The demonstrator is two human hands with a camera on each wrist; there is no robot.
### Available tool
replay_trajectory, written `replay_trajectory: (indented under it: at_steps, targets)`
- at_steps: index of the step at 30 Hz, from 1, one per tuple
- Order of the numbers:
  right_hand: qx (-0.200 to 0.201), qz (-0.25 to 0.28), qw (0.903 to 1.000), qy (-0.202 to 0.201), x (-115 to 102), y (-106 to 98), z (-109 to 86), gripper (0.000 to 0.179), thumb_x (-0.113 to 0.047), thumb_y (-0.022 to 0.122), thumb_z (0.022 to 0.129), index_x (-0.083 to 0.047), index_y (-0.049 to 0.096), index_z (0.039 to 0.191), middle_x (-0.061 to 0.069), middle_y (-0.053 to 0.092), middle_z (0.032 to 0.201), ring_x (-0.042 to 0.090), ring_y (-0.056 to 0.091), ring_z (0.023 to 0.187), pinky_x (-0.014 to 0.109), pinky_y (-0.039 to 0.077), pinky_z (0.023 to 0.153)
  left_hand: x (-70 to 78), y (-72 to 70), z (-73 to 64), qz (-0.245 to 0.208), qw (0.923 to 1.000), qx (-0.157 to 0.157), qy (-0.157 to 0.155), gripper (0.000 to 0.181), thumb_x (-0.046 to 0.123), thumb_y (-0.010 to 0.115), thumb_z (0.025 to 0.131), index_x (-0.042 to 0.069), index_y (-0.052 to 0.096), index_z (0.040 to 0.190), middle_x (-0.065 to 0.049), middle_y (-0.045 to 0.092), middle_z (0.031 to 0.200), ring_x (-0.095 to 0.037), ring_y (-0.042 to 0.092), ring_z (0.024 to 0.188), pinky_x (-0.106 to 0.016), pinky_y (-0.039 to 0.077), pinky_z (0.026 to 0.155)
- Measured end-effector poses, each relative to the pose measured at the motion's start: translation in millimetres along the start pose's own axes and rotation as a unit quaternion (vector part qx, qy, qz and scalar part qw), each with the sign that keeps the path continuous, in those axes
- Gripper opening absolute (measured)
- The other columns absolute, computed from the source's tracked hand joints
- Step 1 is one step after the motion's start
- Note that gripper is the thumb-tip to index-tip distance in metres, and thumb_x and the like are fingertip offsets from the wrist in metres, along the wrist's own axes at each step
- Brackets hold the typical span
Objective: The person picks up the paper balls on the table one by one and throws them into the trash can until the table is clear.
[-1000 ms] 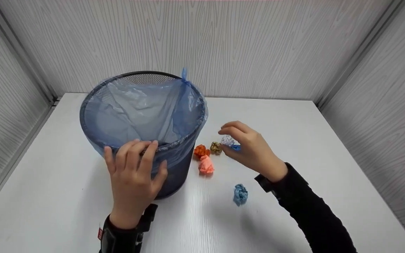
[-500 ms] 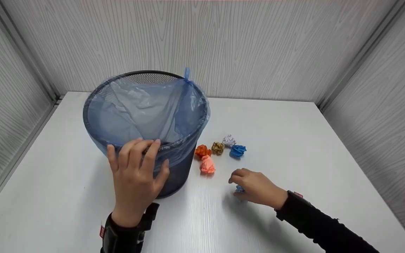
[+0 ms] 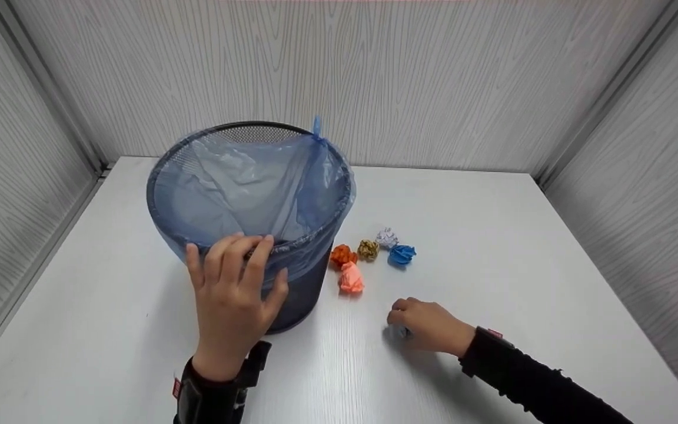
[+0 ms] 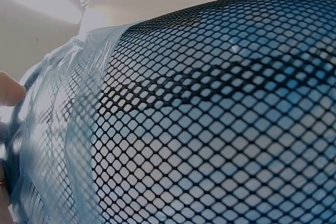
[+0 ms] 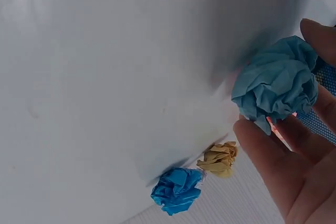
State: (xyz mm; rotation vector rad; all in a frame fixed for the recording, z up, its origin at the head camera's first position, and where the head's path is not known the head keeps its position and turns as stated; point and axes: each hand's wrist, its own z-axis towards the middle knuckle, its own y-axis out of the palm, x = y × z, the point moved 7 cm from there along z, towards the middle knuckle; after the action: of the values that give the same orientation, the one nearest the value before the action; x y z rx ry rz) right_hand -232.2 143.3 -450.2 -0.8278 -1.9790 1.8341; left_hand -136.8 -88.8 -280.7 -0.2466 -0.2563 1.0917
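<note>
My left hand (image 3: 234,303) holds the near rim of a black mesh wastebasket (image 3: 301,294), its fingers bent over the edge and the thumb outside. A translucent blue bin bag (image 3: 245,176) lines the basket and is folded over its rim, knotted at the back right. In the left wrist view, the mesh wall (image 4: 210,129) fills most of the picture. Over the table to the right, my right hand (image 3: 433,328) holds a light blue crumpled paper ball (image 5: 275,80) between thumb and fingers. In the head view the hand hides most of that ball.
Right of the basket lie several crumpled paper balls: orange (image 3: 344,255), pink (image 3: 351,278), tan (image 3: 368,249), white (image 3: 386,237) and bright blue (image 3: 402,255). They rest on a white table (image 3: 480,235), with pale wood-grain panels (image 3: 421,82) behind and at both sides.
My right hand has come down from above the white and bright blue balls, toward me, and taken hold of the light blue paper ball. The left hand stays on the rim.
</note>
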Motion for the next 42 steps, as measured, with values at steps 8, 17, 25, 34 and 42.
replay_trajectory:
  at_steps: [8, 17, 25, 34, 42]
  targets:
    - [0.131, -0.003, 0.9910, -0.030, -12.6, -65.2, -6.3, 0.035, -0.016, 0.073, 0.069, -0.006, 0.062, 0.101, 0.008, 0.056, 0.101, 0.016, 0.054, 0.085, 0.027, 0.048, 0.066, 1.0, 1.8, 0.9, -0.002, 1.0000, -0.002, 0.002, 0.033, 0.027, 0.046, 0.086, 0.003, 0.058, 0.106, -0.013, 0.053, 0.100, -0.033, 0.045, 0.100, -0.055, 0.010, 0.098]
    - [0.322, 0.063, 0.9391, -0.103, -51.0, -162.8, -12.8, 0.035, -0.010, 0.070, 0.073, -0.007, 0.057, 0.105, 0.009, 0.049, 0.115, 0.015, 0.053, 0.094, 0.026, 0.046, 0.073, -2.1, 0.6, 1.1, -0.001, 1.0000, -0.005, -0.002, 0.033, 0.026, 0.046, 0.086, 0.002, 0.058, 0.105, -0.015, 0.053, 0.100, -0.034, 0.045, 0.100, -0.056, 0.010, 0.097]
    - [0.406, 0.158, 0.8762, -0.207, -100.3, -224.1, 1.3, 0.031, -0.008, 0.069, 0.074, -0.002, 0.057, 0.102, 0.014, 0.050, 0.113, 0.022, 0.051, 0.102, 0.030, 0.042, 0.081, -1.4, 1.0, -0.4, -0.001, 1.0000, 0.001, -0.003, 0.033, 0.026, 0.046, 0.086, 0.003, 0.058, 0.105, -0.014, 0.053, 0.099, -0.033, 0.045, 0.100, -0.056, 0.009, 0.097]
    - [0.392, 0.169, 0.8748, -0.230, -129.0, -247.2, 38.2, 0.029, -0.014, 0.067, 0.077, 0.000, 0.059, 0.101, 0.014, 0.050, 0.114, 0.014, 0.050, 0.100, 0.026, 0.042, 0.077, -1.7, 1.7, -0.8, -0.005, 1.0000, -0.005, -0.004, 0.033, 0.024, 0.048, 0.083, 0.001, 0.057, 0.106, -0.016, 0.053, 0.100, -0.035, 0.045, 0.099, -0.057, 0.009, 0.097]
    - [0.333, 0.165, 0.9081, -0.192, -126.6, -236.6, 61.8, 0.031, -0.017, 0.065, 0.079, -0.001, 0.058, 0.104, 0.015, 0.048, 0.117, 0.015, 0.046, 0.108, 0.021, 0.037, 0.086, -1.1, 1.4, -1.2, -0.006, 1.0000, -0.004, -0.004, 0.033, 0.023, 0.048, 0.082, 0.001, 0.057, 0.104, -0.016, 0.053, 0.099, -0.035, 0.045, 0.099, -0.058, 0.009, 0.096]
